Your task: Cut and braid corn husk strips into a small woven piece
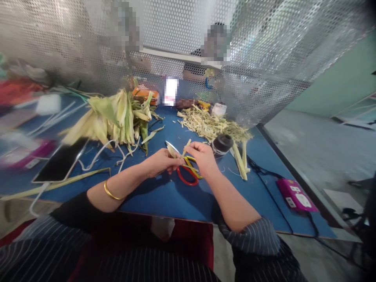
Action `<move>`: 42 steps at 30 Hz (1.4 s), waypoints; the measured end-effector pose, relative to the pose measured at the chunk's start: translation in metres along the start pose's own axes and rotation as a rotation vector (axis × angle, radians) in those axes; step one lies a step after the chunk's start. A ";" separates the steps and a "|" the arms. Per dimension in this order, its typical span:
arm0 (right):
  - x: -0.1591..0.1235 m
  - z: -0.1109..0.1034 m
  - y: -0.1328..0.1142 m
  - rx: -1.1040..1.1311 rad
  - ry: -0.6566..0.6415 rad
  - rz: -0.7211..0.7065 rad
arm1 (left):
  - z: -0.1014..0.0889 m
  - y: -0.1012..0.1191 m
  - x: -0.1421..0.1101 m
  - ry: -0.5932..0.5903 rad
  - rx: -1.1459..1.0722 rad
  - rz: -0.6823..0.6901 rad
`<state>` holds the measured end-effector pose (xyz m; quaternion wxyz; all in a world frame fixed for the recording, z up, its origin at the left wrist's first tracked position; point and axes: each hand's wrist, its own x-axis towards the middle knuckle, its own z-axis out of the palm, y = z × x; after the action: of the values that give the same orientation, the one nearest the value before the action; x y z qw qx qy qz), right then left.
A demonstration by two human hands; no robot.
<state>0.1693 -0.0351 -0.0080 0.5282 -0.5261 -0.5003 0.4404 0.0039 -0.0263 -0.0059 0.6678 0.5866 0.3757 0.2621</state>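
Near the front of the blue table, my left hand (161, 161) is closed, pinching a pale corn husk piece (171, 152). My right hand (202, 156) pinches a narrow husk strip (186, 148) between thumb and fingers, close to the left fingertips. Whether both pieces belong to one husk I cannot tell. Under and between the hands lies a pair of scissors with red and yellow handles (188, 182), its blade pointing away to the left. A dark spool of thread (222, 144) stands just beyond my right hand.
A large bunch of corn husks (114, 117) lies at left, beside a black phone (63, 160) and white cable. Husk shreds (205, 121) are heaped at back right. A purple packet (296, 195) and black cords lie at right. Behind a perforated screen (182, 35) are people.
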 end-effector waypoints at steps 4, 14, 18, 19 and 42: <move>0.007 -0.008 0.000 0.090 0.005 0.062 | 0.001 0.001 0.003 0.114 -0.014 0.026; 0.003 -0.014 -0.010 -0.710 0.018 -0.460 | 0.002 0.002 -0.001 0.090 0.205 0.090; -0.001 -0.006 -0.007 -0.695 -0.118 -0.386 | 0.004 -0.002 0.001 0.082 0.228 0.053; -0.002 -0.005 -0.006 -0.659 -0.114 -0.389 | 0.004 -0.002 0.002 0.080 0.221 0.056; 0.007 -0.006 0.001 -0.003 0.039 -0.017 | -0.003 0.006 0.004 0.102 -0.103 -0.049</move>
<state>0.1760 -0.0291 -0.0080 0.5407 -0.5310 -0.4949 0.4251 0.0040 -0.0205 -0.0010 0.6834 0.5279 0.4094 0.2945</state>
